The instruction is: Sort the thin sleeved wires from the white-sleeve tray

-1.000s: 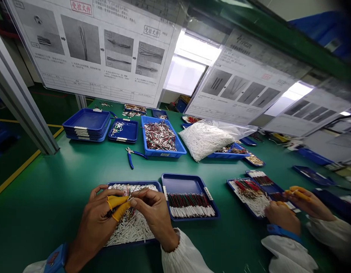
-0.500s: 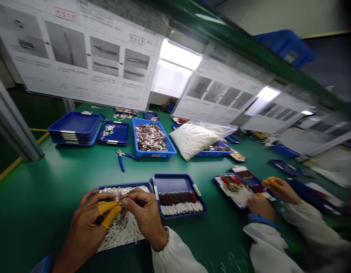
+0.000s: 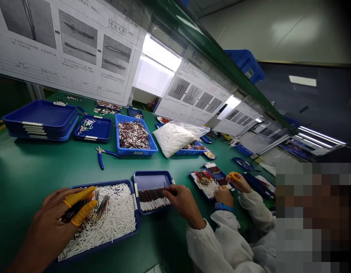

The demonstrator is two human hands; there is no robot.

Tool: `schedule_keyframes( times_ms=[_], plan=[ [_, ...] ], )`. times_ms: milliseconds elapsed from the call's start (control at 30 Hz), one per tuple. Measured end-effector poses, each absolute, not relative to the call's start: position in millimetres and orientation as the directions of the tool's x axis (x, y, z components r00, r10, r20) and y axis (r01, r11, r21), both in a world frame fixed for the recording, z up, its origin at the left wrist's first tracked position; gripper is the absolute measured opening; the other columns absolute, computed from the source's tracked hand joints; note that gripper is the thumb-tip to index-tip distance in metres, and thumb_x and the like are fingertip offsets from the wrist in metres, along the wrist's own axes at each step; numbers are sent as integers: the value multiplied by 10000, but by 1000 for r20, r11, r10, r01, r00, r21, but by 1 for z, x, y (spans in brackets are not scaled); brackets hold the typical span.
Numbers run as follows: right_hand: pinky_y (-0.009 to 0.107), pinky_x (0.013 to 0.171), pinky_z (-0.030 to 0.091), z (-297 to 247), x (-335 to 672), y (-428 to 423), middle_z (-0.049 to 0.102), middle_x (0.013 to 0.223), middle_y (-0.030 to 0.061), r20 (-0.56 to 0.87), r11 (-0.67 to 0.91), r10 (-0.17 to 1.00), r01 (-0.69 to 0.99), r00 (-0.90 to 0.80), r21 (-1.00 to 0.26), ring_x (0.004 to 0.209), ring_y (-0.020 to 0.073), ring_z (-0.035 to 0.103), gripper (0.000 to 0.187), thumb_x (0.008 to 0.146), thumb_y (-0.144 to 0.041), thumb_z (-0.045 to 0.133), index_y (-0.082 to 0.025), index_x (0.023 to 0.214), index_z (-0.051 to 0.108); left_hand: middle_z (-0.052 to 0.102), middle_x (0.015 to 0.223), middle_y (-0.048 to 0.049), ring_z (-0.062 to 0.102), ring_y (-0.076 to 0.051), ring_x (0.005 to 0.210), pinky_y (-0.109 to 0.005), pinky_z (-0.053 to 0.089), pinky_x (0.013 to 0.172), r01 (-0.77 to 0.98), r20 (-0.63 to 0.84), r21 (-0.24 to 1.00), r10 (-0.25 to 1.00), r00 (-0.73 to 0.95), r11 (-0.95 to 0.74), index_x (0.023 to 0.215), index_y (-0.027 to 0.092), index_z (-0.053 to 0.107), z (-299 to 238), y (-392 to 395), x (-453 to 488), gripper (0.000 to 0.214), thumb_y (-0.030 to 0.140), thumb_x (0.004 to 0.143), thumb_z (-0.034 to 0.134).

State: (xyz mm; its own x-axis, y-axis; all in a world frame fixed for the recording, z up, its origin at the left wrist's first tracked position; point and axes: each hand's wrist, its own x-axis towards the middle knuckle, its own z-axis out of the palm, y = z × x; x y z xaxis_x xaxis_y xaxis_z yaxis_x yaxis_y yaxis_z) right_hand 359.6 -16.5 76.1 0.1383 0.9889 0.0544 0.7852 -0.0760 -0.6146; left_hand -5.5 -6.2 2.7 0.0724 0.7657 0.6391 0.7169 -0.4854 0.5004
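At lower centre, a wire (image 3: 165,186) was pinched by the right hand (image 3: 182,201) beside white-ended wires (image 3: 152,204), seemingly aligned for order in a smooth blue tray (image 3: 152,178). At lower left, over slender white tubes (image 3: 120,208), the left hand (image 3: 54,217) was spread at thumb and forefinger; whether dark strands (image 3: 69,213) were gripped could not be told.

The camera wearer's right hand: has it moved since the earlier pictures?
Yes: judged against the tray of white tubes, the right hand has moved rightward, from over it to the neighbouring wire tray.
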Motion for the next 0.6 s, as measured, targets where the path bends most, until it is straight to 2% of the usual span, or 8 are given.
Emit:
schedule_keyframes(
  times_ms=[200, 367, 467, 600],
  plan=[
    [304, 594, 394, 64, 360, -21, 779, 750, 63, 19, -145, 984, 868, 175, -476, 671, 234, 678, 130, 787, -265, 696, -224, 702, 786, 765, 1064, -4, 667, -312, 1036, -451, 513, 917, 742, 629, 466, 771, 105, -481, 1124, 358, 718, -7, -4, -11, 390, 614, 864, 580],
    [303, 606, 416, 66, 358, -22, 794, 806, 70, 17, -170, 981, 892, 194, -418, 727, 250, 704, 142, 822, -274, 676, -225, 771, 799, 771, 1036, -14, 690, -282, 987, -422, 505, 938, 712, 643, 476, 756, 119, -517, 1088, 342, 735, 1, -3, -8, 430, 665, 862, 564],
    [309, 612, 433, 70, 354, -22, 793, 843, 76, 37, -148, 983, 895, 180, -420, 745, 253, 706, 190, 873, -295, 624, -216, 844, 795, 776, 1024, -30, 701, -275, 972, -425, 507, 945, 714, 629, 490, 770, 107, -500, 1059, 308, 752, 12, -5, -3, 454, 671, 871, 555],
    [319, 641, 474, 75, 335, -20, 787, 833, 67, 83, -29, 993, 859, 83, -512, 726, 246, 704, 219, 914, -321, 591, -213, 902, 781, 791, 996, -32, 721, -268, 954, -460, 492, 988, 720, 612, 494, 783, 109, -487, 1061, 280, 759, 25, -6, 2, 414, 602, 917, 543]
  ],
)
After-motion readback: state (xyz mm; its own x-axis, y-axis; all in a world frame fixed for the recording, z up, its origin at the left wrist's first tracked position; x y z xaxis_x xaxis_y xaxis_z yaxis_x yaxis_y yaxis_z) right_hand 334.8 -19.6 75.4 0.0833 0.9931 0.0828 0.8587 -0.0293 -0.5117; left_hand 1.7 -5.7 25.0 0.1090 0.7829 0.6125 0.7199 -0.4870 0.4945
